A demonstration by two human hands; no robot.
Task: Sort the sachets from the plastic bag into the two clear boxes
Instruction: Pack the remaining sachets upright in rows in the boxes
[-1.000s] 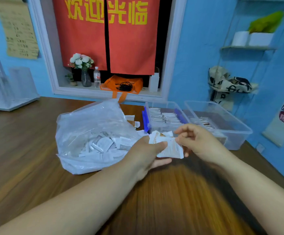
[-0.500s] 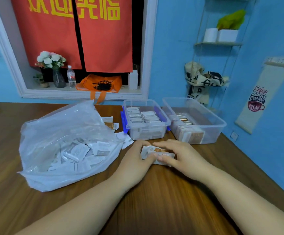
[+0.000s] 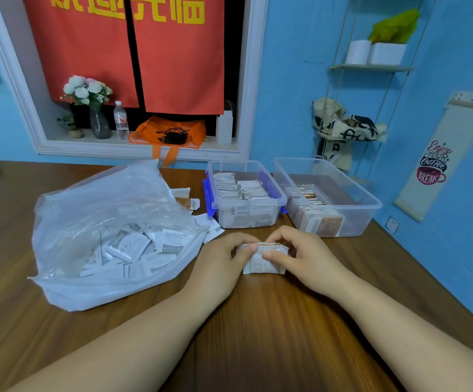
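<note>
Roughly midway, we judge — the blue-clipped box (image 3: 246,206) and the wider box (image 3: 362,219) each hold rows of sachets (image 3: 241,188), yet the plastic bag (image 3: 102,216) is heaped with more. Our left hand (image 3: 221,261) and right hand (image 3: 306,256) pinch a small stack (image 3: 263,264), edge-down on the tabletop (image 3: 258,335), near the boxes

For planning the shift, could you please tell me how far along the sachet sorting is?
Done: the blue-latched box holds rows of white sachets; the larger box has some brown ones. In hand: left hand and right hand grip a sachet stack on the table. Left: the plastic bag holds many more, with loose sachets beside it.
</note>
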